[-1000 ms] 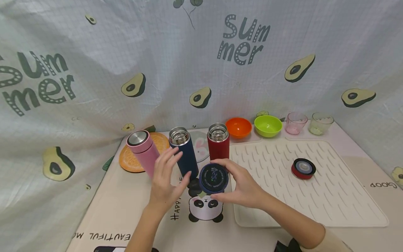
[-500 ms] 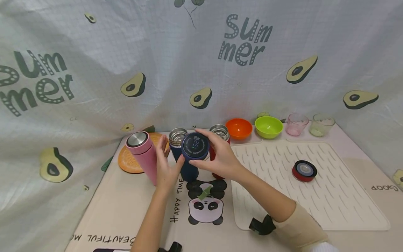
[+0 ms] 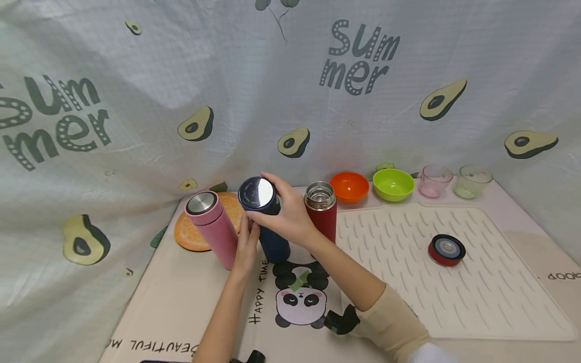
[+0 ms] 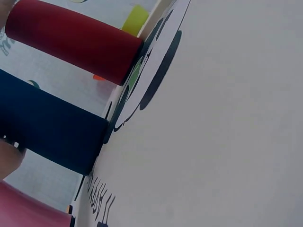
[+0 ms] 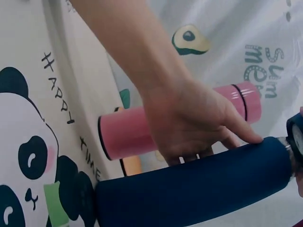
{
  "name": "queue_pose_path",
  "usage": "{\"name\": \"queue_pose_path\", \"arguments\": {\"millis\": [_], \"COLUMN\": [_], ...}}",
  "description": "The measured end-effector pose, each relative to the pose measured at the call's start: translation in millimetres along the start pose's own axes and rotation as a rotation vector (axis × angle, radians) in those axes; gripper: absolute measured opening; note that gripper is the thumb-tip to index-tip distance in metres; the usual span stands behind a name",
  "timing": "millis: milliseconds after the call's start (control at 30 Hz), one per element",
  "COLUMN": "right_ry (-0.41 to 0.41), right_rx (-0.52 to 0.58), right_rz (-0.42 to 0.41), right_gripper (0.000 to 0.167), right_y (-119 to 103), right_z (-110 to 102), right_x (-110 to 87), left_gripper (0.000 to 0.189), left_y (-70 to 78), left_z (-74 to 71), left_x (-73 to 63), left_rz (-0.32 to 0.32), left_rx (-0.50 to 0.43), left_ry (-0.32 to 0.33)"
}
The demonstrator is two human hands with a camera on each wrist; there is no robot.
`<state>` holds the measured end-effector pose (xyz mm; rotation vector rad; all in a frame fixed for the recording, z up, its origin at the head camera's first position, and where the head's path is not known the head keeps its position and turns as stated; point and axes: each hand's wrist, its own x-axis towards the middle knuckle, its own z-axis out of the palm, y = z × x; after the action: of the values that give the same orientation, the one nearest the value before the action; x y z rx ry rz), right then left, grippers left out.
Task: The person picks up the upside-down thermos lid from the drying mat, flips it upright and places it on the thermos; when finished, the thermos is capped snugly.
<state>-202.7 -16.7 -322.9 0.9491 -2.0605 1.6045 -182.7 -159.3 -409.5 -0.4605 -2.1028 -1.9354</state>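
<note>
A dark blue thermos bottle (image 3: 276, 247) stands upright on the table. My left hand (image 3: 247, 244) grips its left side, the thumb near the neck and the fingers behind the body in the right wrist view. My right hand (image 3: 292, 214) holds the blue lid (image 3: 257, 193) from above at the bottle's mouth. In the right wrist view the lid (image 5: 296, 137) sits slightly tilted against the steel neck; whether it is seated I cannot tell. Left of my left hand stands a pink thermos bottle (image 3: 220, 237) with its lid on. An uncapped red thermos bottle (image 3: 323, 222) stands to the right.
A red lid (image 3: 447, 250) lies on the ribbed cream mat (image 3: 395, 292) at right. Along the back are an orange bowl (image 3: 349, 187), a green bowl (image 3: 393, 185), a pink glass (image 3: 434, 181) and a greenish glass (image 3: 472, 182). An orange-slice mat (image 3: 190, 234) lies by the pink bottle.
My right hand has carried the blue lid left and up to the blue bottle's mouth. My left hand has gone from spread fingers beside the bottle to gripping it.
</note>
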Motion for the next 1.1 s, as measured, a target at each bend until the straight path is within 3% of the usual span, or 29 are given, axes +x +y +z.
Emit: {"name": "queue_pose_path", "arguments": {"millis": [133, 267, 567, 733, 867, 1100], "right_ry": [0.029, 0.064, 0.047, 0.048, 0.011, -0.083], "right_rx": [-0.005, 0.014, 0.088, 0.121, 0.116, 0.179], "right_rz": [0.041, 0.089, 0.197, 0.221, 0.236, 0.222], "right_gripper": [0.072, 0.069, 0.071, 0.074, 0.074, 0.058], "right_y": [8, 14, 23, 23, 23, 24], "right_z": [8, 14, 20, 21, 19, 13], "right_x": [3.8, 6.0, 2.0, 2.3, 3.4, 3.3], "left_gripper": [0.060, 0.056, 0.059, 0.055, 0.056, 0.053], "left_y": [-1.0, -1.1, 16.7, 17.1, 17.4, 17.7], "left_z": [-0.8, -1.4, 6.2, 7.0, 6.5, 6.2], "left_x": [-1.1, -0.4, -4.2, -3.5, -4.0, -5.4], "left_rz": [-0.035, -0.067, 0.032, 0.021, -0.011, 0.003], "left_rx": [0.025, -0.007, -0.023, -0.014, 0.005, -0.021], "left_ry": [-0.002, -0.036, -0.072, -0.070, -0.066, -0.073]}}
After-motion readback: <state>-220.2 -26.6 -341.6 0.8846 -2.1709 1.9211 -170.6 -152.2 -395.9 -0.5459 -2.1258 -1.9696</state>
